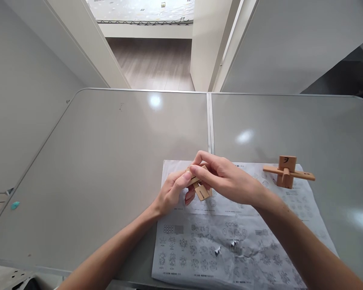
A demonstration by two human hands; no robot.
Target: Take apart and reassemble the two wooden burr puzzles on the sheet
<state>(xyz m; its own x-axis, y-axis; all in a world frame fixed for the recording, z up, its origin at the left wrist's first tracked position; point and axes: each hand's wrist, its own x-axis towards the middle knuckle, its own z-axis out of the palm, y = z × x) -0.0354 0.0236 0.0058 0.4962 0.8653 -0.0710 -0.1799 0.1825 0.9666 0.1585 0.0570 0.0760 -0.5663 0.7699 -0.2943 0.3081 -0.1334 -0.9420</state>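
Observation:
Above the printed sheet, my left hand [173,190] and my right hand [222,177] meet around small wooden puzzle pieces [202,192]. Fingers of both hands are closed on them, with the thumbs pressing from above. One block end sticks out below, bearing a dark line mark. The fingers hide how the pieces fit together. Off to the right stands a wooden puzzle assembly [286,173] of crossed pieces, with a dark mark on its upright plate. It is apart from both hands.
A creased instruction sheet [193,249] with small diagrams and two torn spots lies on the grey folding table [109,161]. A metal seam [210,121] runs down the table. A small turquoise lump [15,205] lies near the left edge. Beyond is a doorway with wooden flooring [157,60].

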